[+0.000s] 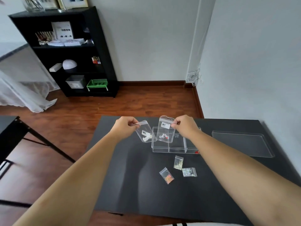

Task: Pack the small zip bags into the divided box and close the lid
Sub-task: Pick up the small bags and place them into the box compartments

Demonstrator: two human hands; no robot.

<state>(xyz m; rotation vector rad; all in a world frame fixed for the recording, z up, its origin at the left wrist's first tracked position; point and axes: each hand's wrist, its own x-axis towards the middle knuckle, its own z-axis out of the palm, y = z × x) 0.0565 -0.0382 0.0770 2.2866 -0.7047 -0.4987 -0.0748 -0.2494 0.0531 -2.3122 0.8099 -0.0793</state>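
My left hand pinches the top of a clear zip bag with white beads, held tilted above the table. My right hand pinches a taller zip bag with white and red bits, hanging upright over the left end of the clear divided box. The box stands open on the black table. Its clear lid lies flat to the right. Three small zip bags lie in front of the box: a yellowish one, a silvery one and an orange one.
A black shelf unit stands against the far wall, across the wooden floor. Another dark table is at the left. The table's left edge runs close to my left forearm; a wall rises at the right.
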